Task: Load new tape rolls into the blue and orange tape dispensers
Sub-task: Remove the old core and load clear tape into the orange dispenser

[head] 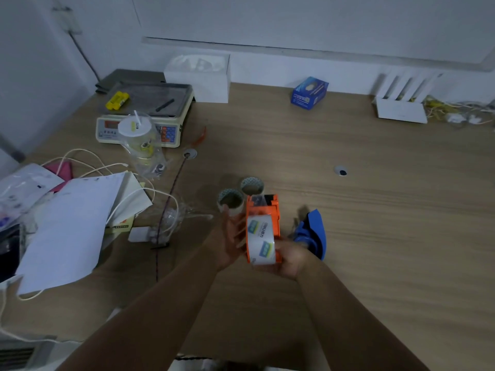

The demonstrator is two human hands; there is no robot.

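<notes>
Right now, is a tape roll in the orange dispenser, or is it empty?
In: a white-labelled tape roll sits inside the orange dispenser, which the right hand grips. Whether it is fully seated: cannot tell.

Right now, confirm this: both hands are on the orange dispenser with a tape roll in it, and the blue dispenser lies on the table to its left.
Wrong side: the head view shows the blue dispenser on the table to the right of the orange dispenser. The rest stands.
</notes>
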